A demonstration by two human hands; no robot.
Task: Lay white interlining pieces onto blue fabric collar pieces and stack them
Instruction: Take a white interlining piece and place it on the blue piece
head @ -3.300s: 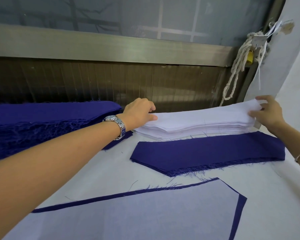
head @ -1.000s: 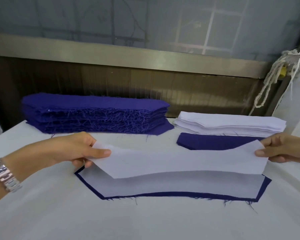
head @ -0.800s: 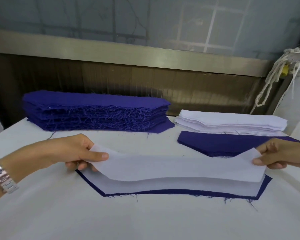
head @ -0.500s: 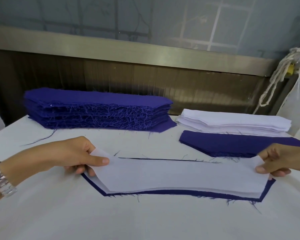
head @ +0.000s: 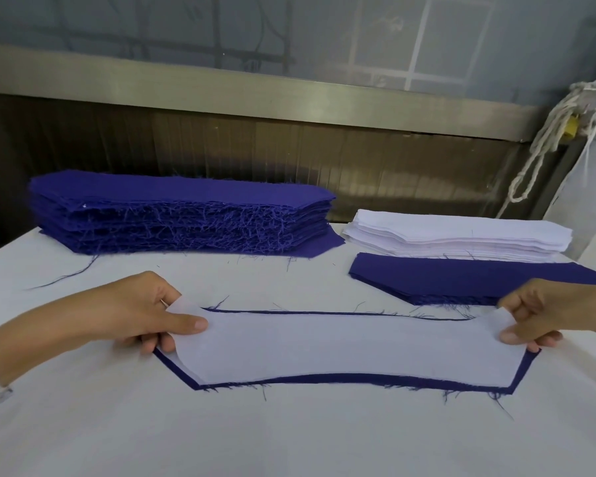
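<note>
Nearest you, at 6 o'clock on the table (head: 289, 438), the white interlining piece (head: 341, 349) rests on a blue collar piece (head: 358, 379). Your left hand (head: 135, 315) at 9 o'clock and right hand (head: 558, 315) at 3 o'clock each pinch one end of the interlining. Farther off, a low blue pile (head: 461, 280) sits at 2 o'clock. The white interlining stack (head: 461, 235) is just behind it, and the blue stack (head: 186, 215) is at 11 o'clock.

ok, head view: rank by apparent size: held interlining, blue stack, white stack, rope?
1. Interlining and blue stack: look alike, and the interlining is nearer the camera, so not ranked.
2. White stack.
3. Rope.
</note>
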